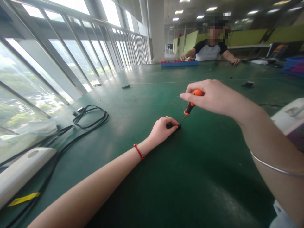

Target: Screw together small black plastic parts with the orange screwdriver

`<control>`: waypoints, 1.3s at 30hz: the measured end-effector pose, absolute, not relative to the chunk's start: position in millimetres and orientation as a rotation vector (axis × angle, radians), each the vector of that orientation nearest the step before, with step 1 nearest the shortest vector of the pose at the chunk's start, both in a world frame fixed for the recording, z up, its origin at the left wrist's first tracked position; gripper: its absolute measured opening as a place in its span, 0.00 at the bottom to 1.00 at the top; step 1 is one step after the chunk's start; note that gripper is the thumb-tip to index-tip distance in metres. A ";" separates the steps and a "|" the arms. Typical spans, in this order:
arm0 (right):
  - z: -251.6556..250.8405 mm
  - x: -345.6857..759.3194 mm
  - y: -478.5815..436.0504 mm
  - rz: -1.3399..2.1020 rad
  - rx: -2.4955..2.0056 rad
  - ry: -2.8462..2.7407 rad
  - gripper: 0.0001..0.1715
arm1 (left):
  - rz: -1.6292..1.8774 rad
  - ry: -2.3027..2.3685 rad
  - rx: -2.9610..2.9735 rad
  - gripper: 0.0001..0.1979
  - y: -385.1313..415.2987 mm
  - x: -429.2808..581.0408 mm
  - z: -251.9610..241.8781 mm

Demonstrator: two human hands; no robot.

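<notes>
My right hand [209,95] grips the orange and black handle of a screwdriver [189,107] from above. The tool is tilted, its thin metal shaft running down and left to a small black part [169,125] on the green table [133,107]. My left hand [162,129] lies on the tabletop with its thumb and fingers closed on that black part, right beside the screwdriver's tip. Most of the part is hidden by my fingers, so its kind cannot be made out.
Black cables [91,118] with a plug lie at the left, near a white casing [26,171] and a yellow strip [23,199]. Small black pieces [126,86] lie farther back. Across the table, a person [210,50] sits behind a blue tray [179,64] holding red items. A railing runs along the left.
</notes>
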State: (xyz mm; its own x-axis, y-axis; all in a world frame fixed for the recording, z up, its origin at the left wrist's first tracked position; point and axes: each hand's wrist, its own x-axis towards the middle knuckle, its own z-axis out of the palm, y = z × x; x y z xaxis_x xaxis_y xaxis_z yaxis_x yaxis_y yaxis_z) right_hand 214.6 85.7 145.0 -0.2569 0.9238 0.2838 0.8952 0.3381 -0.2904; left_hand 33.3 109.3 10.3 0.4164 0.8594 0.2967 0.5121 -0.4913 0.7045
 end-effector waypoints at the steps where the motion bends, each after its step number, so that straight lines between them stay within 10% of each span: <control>1: 145.2 214.5 85.7 0.105 -1.606 -2.207 0.18 | 0.886 1.159 2.159 0.05 109.2 33.4 10.2; 39: 145.4 212.6 86.7 0.063 -1.609 -2.199 0.15 | 0.815 1.285 2.285 0.07 108.4 32.8 7.8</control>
